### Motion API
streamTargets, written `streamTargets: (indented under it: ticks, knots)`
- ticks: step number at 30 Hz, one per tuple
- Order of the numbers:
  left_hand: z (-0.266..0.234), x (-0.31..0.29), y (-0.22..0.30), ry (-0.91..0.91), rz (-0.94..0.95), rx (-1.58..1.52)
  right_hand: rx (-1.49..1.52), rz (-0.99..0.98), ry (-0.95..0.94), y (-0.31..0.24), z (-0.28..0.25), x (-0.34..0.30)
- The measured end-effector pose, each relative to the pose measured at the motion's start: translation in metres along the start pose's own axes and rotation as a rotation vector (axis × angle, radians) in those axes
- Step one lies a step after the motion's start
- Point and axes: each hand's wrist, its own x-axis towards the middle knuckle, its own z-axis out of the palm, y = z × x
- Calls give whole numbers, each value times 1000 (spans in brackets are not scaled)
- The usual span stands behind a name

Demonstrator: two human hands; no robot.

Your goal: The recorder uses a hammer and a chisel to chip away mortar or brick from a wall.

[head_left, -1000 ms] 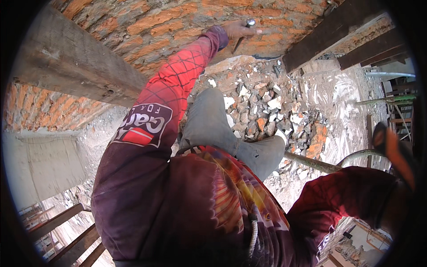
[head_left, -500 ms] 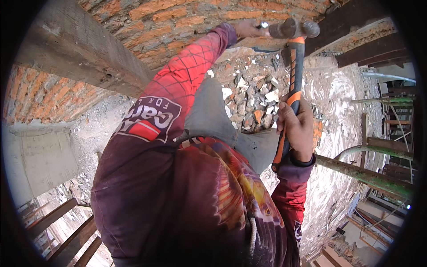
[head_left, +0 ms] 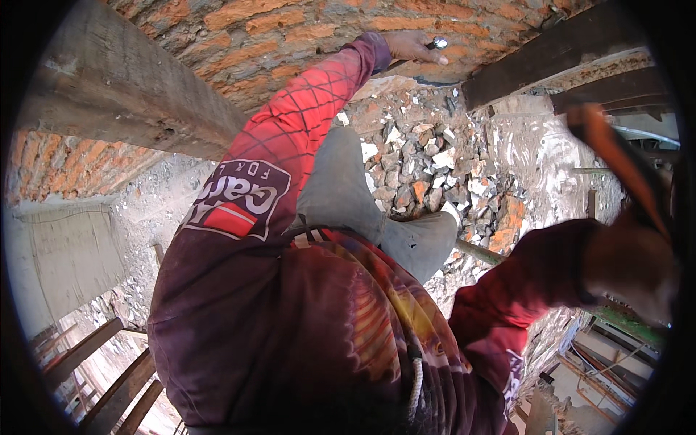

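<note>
At the top of the view my left hand (head_left: pixel 410 46) is closed around a metal chisel (head_left: pixel 438 43), up against the brick wall (head_left: pixel 312 32). Only the chisel's bright round end shows plainly; the hand hides most of the rest. Far out to the right, my right hand (head_left: pixel 632 267) is smeared by motion, wrapped round the handle of a hammer (head_left: pixel 629 168). That handle is orange and black, and the hammer's head end is blurred, well apart from the chisel.
Broken brick and plaster rubble (head_left: pixel 428 174) lies at the wall's foot, beyond my bent legs (head_left: pixel 337 181). A thick timber beam (head_left: pixel 138 87) slants across the upper left, and a dark beam (head_left: pixel 551 58) at the upper right. Green-stained poles (head_left: pixel 631 326) and scaffolding stand right.
The hammer has swung from the chisel's end out to the right, its handle now blurred. My right arm has moved outward with it; the left hand has stayed at the wall.
</note>
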Motion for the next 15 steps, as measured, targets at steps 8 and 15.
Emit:
streamTargets:
  ticks: [8,15]
  knots:
    - [-35,-58,-35,212,74,-318,-8,1283,-686,56,-33,-142]
    - [-11,-52,-14,414,51,-309,61,802,-206,-32,-52,-11]
